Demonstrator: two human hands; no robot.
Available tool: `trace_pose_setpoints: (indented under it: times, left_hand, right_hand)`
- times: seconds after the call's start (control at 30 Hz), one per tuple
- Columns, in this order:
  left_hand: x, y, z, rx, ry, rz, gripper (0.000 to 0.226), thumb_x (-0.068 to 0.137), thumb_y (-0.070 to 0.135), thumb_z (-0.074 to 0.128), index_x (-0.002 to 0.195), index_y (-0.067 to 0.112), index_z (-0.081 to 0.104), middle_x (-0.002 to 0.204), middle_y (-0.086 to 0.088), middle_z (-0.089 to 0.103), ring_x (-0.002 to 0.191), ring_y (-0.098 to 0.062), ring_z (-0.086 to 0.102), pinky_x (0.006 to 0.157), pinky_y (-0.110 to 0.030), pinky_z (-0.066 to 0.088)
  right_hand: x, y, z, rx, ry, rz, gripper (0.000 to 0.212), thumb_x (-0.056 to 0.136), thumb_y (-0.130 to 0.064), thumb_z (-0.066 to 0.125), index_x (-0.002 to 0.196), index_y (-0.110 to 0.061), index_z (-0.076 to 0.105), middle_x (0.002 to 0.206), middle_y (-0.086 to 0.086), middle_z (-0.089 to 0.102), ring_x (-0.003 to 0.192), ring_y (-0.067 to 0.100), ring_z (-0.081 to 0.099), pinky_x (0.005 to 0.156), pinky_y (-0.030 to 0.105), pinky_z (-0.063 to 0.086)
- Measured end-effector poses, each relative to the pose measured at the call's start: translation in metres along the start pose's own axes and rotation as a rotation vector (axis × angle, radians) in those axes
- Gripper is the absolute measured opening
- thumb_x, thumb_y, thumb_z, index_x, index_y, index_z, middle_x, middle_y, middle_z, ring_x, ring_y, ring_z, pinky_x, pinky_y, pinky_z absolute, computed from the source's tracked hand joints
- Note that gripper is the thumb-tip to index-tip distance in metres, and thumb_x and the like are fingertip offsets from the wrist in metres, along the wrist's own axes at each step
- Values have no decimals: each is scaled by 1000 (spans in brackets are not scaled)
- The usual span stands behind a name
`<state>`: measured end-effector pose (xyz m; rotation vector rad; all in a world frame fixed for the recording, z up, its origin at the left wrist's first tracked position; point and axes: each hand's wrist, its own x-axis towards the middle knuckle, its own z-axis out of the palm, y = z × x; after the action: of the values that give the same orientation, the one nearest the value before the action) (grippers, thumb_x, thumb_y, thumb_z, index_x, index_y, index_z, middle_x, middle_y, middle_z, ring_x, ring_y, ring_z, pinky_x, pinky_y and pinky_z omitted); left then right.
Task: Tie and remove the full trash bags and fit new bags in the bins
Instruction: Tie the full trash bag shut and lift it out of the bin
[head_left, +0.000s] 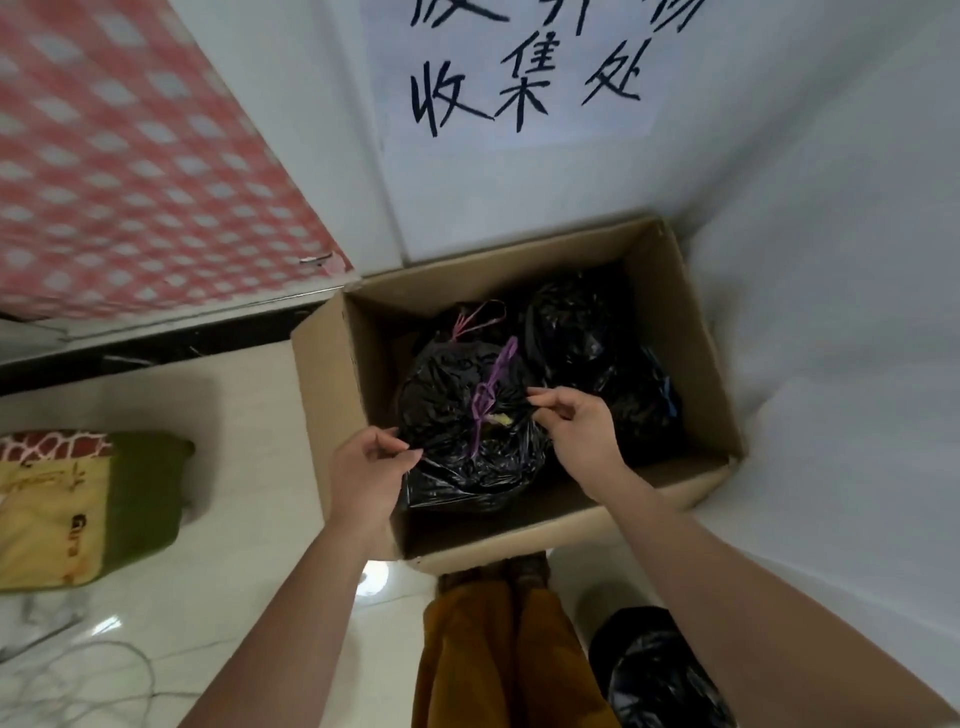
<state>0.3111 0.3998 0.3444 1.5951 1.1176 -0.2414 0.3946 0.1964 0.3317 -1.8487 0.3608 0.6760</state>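
Two hands at the tied black bag (467, 441) inside the cardboard box (332, 384). Left hand (371, 462) pinching its near-left plastic. Right hand (576, 426) pinching its right side.

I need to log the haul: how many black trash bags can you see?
4, maybe more hidden: front-left bag with the purple tie, one behind it, one right in the cardboard box; one on the floor, bottom right.

Three tied black trash bags (470, 441) lie in one cardboard box (332, 384); a fourth black bag (660, 675) sits outside it. Two hands (363, 467) reach in.
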Motion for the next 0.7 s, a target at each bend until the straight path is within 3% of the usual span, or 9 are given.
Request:
trace_pose_setpoints:
  times: [0.17, 0.3, 0.4, 0.47, 0.6, 0.7]
  left_hand:
    - [19, -38, 16, 14, 65, -88, 19, 77, -2, 75, 69, 8, 61, 98, 5, 64, 101, -17, 59, 92, -30, 43]
    - [26, -56, 25, 5, 82, -121, 21, 77, -4, 74, 67, 8, 60, 91, 9, 63, 100, -18, 60, 90, -30, 43]
    - [30, -61, 29, 15, 78, -120, 21, 76, -3, 75, 66, 9, 60, 97, 4, 64, 100, -18, 60, 87, -29, 43]
    - [33, -62, 28, 13, 95, -120, 21, 76, -3, 75, 66, 10, 60, 99, 2, 65, 100, -18, 61, 83, -26, 43]
    - [36, -63, 24, 9, 178, -85, 21, 77, 0, 74, 67, 12, 61, 97, 6, 67, 100, -17, 63, 82, -27, 46]
    - [37, -63, 23, -53, 197, -51, 23, 79, -1, 73, 67, 14, 60, 94, 9, 68, 96, -15, 65, 83, -31, 52]
  right_hand:
    - [34, 36, 21, -74, -89, -5, 22, 92, 8, 55, 89, -11, 67, 119, 8, 65, 110, 15, 59, 99, 25, 44]
    - [47, 54, 30, -80, -111, 26, 21, 92, 8, 55, 91, -10, 67, 121, 12, 65, 117, 22, 58, 104, 33, 44]
    - [52, 57, 31, -78, -114, 25, 23, 92, 8, 56, 89, -12, 66, 120, 11, 65, 117, 23, 58, 105, 35, 45]
    - [54, 58, 31, -97, -116, 16, 21, 92, 7, 57, 91, -11, 68, 119, 10, 65, 115, 22, 59, 103, 32, 46]
    - [51, 58, 35, -114, -110, -29, 18, 92, 6, 57, 101, -2, 70, 118, 9, 66, 111, 20, 62, 87, 12, 47]
    - [50, 54, 42, -100, -57, -79, 19, 93, 4, 56, 103, -4, 71, 111, 0, 67, 109, 13, 61, 91, 13, 45]
